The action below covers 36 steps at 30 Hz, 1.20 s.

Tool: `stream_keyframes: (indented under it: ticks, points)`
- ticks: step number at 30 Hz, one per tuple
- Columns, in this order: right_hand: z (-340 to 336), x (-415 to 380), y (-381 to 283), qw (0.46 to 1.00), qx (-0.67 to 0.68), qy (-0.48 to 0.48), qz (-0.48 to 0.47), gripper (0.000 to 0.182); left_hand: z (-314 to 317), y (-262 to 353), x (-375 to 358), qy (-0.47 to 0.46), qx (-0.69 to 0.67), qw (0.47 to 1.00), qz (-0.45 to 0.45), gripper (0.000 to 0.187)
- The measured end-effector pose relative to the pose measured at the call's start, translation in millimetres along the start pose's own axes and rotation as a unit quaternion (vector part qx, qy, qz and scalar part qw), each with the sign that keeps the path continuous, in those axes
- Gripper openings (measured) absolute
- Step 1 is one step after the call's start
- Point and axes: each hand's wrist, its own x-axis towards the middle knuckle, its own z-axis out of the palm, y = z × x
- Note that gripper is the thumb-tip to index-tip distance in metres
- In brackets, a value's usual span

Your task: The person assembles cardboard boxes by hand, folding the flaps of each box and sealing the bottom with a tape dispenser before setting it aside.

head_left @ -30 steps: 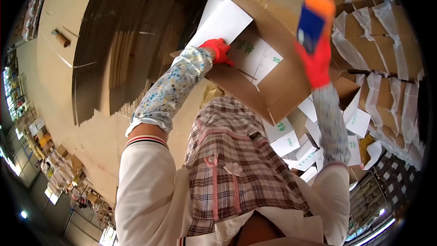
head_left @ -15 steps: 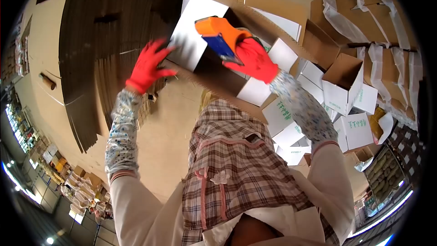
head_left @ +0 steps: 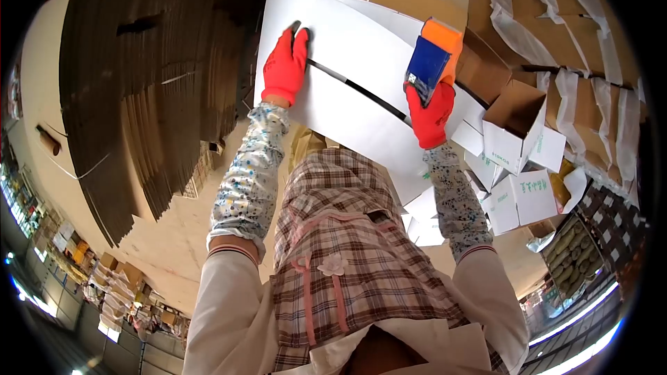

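Observation:
My left hand (head_left: 283,66), in a red glove with dark fingertips, rests on the white flaps of a large carton (head_left: 347,62), its fingers stretched out near the left end of the seam. A narrow dark gap (head_left: 361,92) runs slantwise between the two flaps. In my right hand (head_left: 432,114), also red-gloved, is an orange and blue tape dispenser (head_left: 434,59). The dispenser is held upright over the right end of the seam. What lies inside the carton is hidden under the flaps.
Stacks of flat brown cardboard (head_left: 139,90) stand on the left. Small white boxes with green print (head_left: 517,201) lie in a heap on the right, one open box (head_left: 515,125) among them. Larger brown cartons with clear tape (head_left: 556,21) stand behind them.
The carton's white flaps have been folded down over its opening. My left hand has moved right onto them, and my right hand has carried the tape dispenser to the right and turned it upright.

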Motion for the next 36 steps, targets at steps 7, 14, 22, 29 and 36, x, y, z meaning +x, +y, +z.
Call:
stream_keyframes:
  ticks: [7,14,22,29,36]
  points:
    - [26.6,57.7,-49.8,0.963,0.175,-0.158,-0.135,0.039,-6.7,10.5,3.9,-0.025,0.003,1.000,-0.008,0.034]
    - [57.9,45.9,-17.3,0.883,0.178,-0.266,-0.343,0.019,-85.0,41.1,32.5,-0.119,-0.476,0.867,0.088,0.063]
    - [43.5,46.4,-20.5,0.867,0.274,-0.377,-0.178,0.023,-154.9,88.4,45.8,-0.438,-0.210,0.843,0.230,0.035]
    - [-21.5,85.1,-16.8,0.716,0.442,-0.539,-0.039,0.030,-123.1,28.9,42.3,0.130,-0.014,0.991,0.008,0.024]
    - [9.4,60.6,-46.8,0.810,0.285,-0.512,0.033,0.035,-9.6,-108.5,13.9,-0.083,0.263,0.961,-0.020,0.042]
